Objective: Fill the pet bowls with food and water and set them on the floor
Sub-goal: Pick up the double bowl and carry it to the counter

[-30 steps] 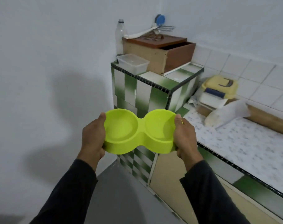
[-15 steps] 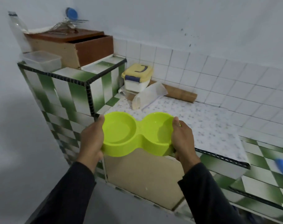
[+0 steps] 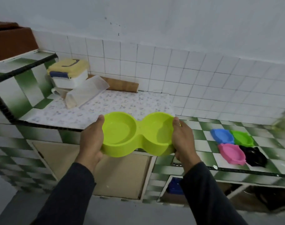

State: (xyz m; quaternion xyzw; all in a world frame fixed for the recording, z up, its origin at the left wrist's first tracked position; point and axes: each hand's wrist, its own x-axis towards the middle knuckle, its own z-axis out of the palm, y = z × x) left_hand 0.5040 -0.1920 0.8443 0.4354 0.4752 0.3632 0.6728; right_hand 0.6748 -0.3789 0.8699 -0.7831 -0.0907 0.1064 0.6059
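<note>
- A yellow-lidded box (image 3: 68, 73) sits far left on the worktop (image 3: 202, 127), a clear bag (image 3: 85, 93) leaning against it.
- The left hand (image 3: 91, 140) clamps the double bowl's (image 3: 137, 133) left end, thumb over the rim, fingers curled beneath, forearm reaching forward.
- The bowl hangs level and empty in the air at the worktop's front edge.
- The right hand (image 3: 182, 138) grips the right end likewise.
- Four small bowls lie on the worktop further right: blue (image 3: 222, 136), green (image 3: 242, 138), pink (image 3: 232, 153), black (image 3: 255, 156).
</note>
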